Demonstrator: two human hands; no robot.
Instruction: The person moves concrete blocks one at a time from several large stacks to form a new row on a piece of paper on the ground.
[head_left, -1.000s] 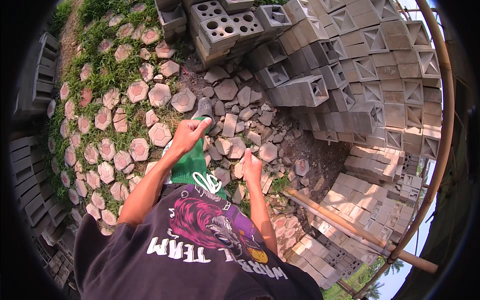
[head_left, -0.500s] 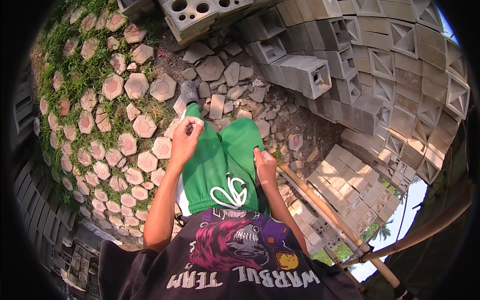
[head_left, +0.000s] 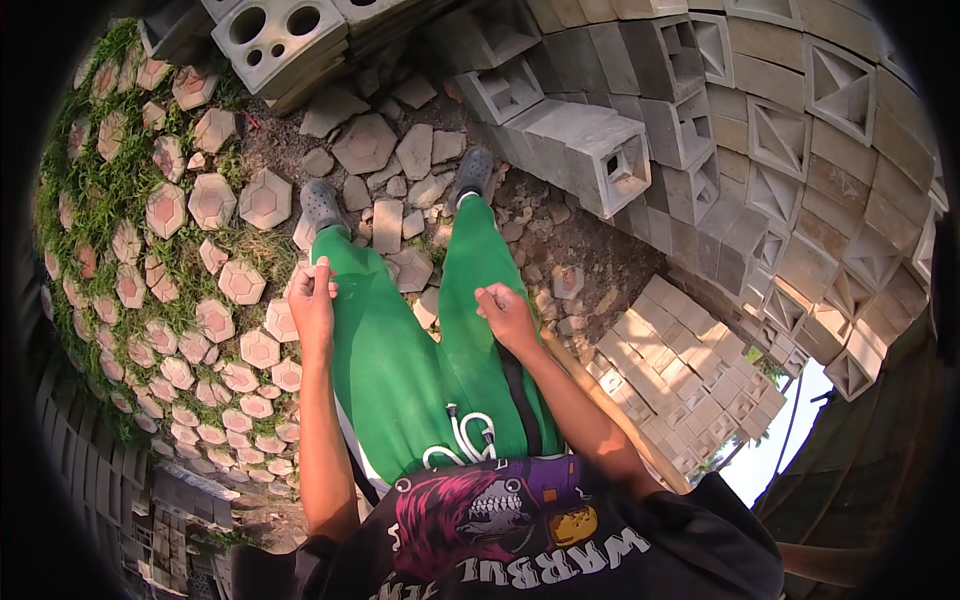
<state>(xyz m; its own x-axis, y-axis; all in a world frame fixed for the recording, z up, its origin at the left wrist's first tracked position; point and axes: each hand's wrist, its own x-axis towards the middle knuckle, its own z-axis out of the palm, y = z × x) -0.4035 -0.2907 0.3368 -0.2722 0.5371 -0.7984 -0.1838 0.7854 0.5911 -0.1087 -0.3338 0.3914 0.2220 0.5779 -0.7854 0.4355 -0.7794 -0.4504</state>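
My left hand [head_left: 313, 298] is over the outer side of the left leg of my green trousers [head_left: 385, 350], its fingers bent inward and drawn together. Above the right thigh, my right hand [head_left: 507, 316] is closed in a loose fist, with the thumb near the curled forefinger. Whatever either hand may hold is hidden by its fingers. A white drawstring [head_left: 468, 432] hangs at the waistband. Both feet, in grey clogs, stand on broken paving; the left clog [head_left: 322, 205] is close to hexagonal pavers and the right clog [head_left: 474, 170] is farther forward.
Stacked concrete ventilation blocks [head_left: 620, 170] rise along the right. Hollow blocks with round holes [head_left: 280, 35] stand ahead. Hexagonal pavers [head_left: 212, 200] lie among grass on the left, and loose rubble [head_left: 415, 150] covers the ground ahead. Behind my right arm is a pole [head_left: 640, 450].
The right leg has come forward and its clog now shows. My right hand has lifted off the trouser fabric; my left hand has moved left and lower. The far blocks appear nearer.
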